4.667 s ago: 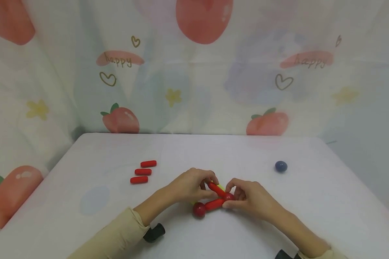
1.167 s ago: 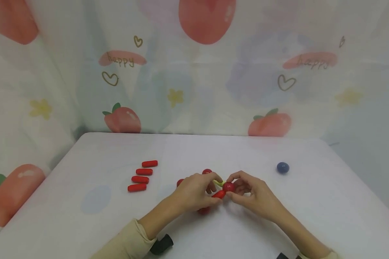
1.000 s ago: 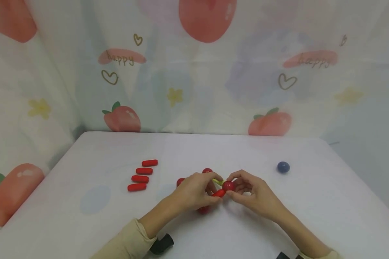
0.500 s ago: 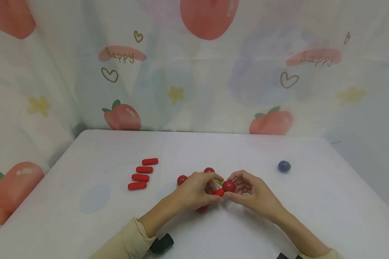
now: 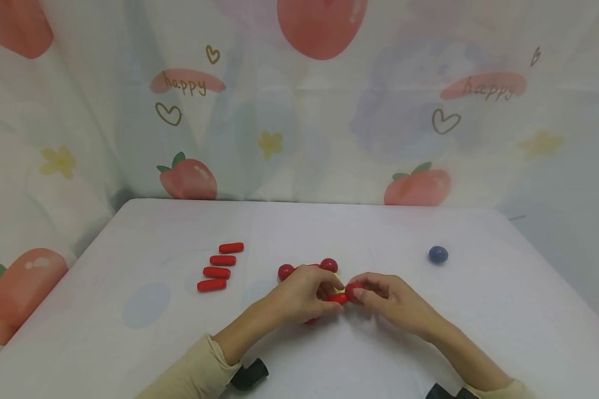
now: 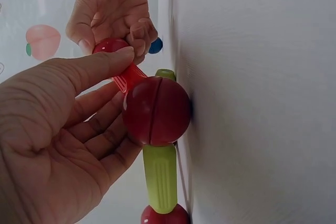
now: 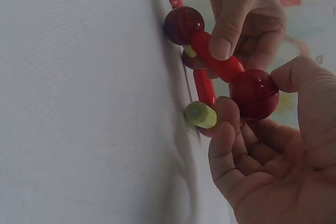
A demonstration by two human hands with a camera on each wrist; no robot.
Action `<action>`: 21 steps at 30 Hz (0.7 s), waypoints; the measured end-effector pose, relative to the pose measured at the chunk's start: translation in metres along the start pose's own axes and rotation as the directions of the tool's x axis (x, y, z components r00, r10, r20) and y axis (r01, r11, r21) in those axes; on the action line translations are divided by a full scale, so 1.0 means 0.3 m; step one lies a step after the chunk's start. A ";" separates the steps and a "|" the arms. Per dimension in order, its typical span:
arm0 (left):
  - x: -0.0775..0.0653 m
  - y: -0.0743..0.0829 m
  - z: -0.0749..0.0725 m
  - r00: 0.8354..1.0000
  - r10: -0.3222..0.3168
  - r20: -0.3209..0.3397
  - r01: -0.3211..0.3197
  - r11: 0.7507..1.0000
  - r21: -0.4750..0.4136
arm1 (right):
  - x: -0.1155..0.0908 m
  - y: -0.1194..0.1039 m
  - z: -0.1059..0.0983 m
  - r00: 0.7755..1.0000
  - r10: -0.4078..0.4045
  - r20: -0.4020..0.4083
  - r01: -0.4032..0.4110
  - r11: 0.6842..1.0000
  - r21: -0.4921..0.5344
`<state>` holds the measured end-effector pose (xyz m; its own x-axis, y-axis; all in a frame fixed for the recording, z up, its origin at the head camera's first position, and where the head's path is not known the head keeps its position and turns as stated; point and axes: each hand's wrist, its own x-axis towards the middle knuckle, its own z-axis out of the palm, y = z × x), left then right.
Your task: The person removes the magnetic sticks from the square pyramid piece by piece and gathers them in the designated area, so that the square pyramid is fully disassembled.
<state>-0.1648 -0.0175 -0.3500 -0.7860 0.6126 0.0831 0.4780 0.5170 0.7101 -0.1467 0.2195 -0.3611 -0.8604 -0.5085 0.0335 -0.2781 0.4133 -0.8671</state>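
Over the white tabletop (image 5: 379, 233), the left hand (image 5: 299, 293) is pinching and apparently steadying a red rod (image 7: 228, 68) while the right hand (image 5: 401, 308) is gripping its dark-red ball (image 7: 254, 95).

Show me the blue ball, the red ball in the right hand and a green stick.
Blue ball (image 5: 438, 255): head view, middle of its visible side.
Held red ball (image 7: 255, 94): right wrist view, its glossy middle.
Green stick (image 6: 160, 179): left wrist view, ribbed middle of its length.

In the head view, the left grip (image 5: 303, 295) hides most of the nearest red ball (image 5: 311, 321).
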 end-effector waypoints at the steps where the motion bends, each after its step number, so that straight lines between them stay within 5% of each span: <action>1: 0.000 0.002 0.000 1.000 0.006 -0.001 -0.006 1.000 0.006 | -0.001 0.000 -0.003 1.000 -0.001 0.002 0.001 1.000 0.000; 10: -0.001 -0.001 0.004 1.000 0.009 0.000 -0.009 0.994 0.104 | -0.018 -0.041 -0.017 1.000 -0.011 0.007 0.011 0.996 0.084; 16: -0.008 -0.005 -0.002 0.999 -0.004 -0.040 0.008 0.996 0.094 | -0.022 -0.073 -0.011 0.972 -0.126 -0.196 0.095 0.982 -0.162; 21: -0.006 -0.004 -0.001 0.999 -0.020 -0.043 0.023 0.997 0.077 | -0.020 -0.036 -0.027 0.946 -0.161 -0.280 0.073 0.951 -0.301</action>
<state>-0.1639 -0.0194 -0.3507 -0.8117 0.5755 0.0991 0.4882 0.5755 0.6561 -0.1419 0.2243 -0.3478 -0.8892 -0.3362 0.3105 -0.4554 0.5831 -0.6728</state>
